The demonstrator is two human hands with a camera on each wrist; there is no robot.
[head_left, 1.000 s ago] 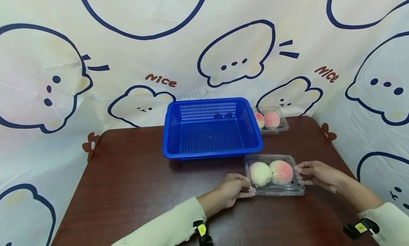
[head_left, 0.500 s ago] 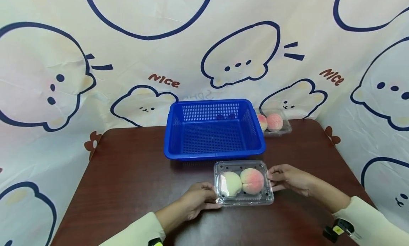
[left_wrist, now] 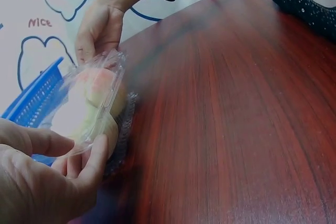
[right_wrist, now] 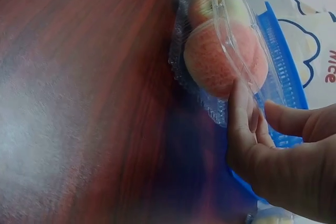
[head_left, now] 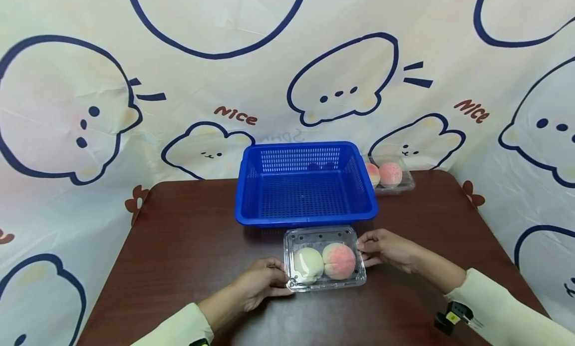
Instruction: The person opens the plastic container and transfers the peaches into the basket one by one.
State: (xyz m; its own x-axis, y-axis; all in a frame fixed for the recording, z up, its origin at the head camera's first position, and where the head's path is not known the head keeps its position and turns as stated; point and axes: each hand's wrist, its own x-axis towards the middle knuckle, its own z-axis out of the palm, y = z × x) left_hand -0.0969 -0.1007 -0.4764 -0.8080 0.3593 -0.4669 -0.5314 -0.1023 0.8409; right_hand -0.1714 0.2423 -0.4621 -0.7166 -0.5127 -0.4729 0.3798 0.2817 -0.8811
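Note:
A clear plastic clamshell box [head_left: 334, 230] with small round vent holes is held in front of the basket in the head view. Inside lie a pale cream peach [head_left: 308, 265] and a pink-blushed peach [head_left: 340, 261], side by side. My left hand [head_left: 262, 282] pinches the box's left end near its front corner, thumb above and fingers below. At the opposite end my right hand [head_left: 388, 247] pinches the edge between thumb and fingers. The right wrist view shows the pink peach [right_wrist: 223, 59] just past my right fingertips, behind the clear plastic.
Just behind the box, a blue perforated plastic basket [head_left: 305, 221] stands on the brown wooden table [head_left: 188, 236]. A second clear box [head_left: 409, 182] with pink peaches sits at the back right, partly hidden by the basket. A cartoon-print cloth [head_left: 269, 86] hangs around the table.
Both hands have carried the box of peaches leftward and a little towards me, from the table's right to in front of the basket. The head view has shifted slightly.

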